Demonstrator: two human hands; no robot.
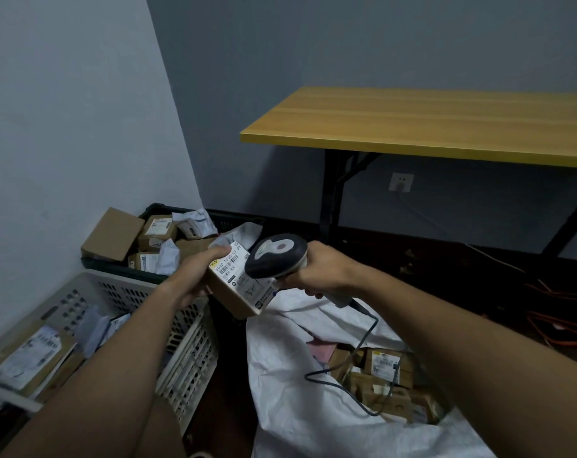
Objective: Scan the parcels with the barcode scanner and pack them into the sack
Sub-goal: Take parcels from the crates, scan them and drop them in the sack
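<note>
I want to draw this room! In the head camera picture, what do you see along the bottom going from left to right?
White plastic crate with parcels → left hand holding a cardboard parcel → barcode scanner gripped by the right hand → white sack → orange cables on the floor.

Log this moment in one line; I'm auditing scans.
left hand: holds parcel | right hand: scanner over label | sack: open

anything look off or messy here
Mostly fine. One brown box leans over the rim of the dark crate against the wall, and could slip out. The scanner cable loops down into the open sack, over the parcels inside, so it might snag.
</note>
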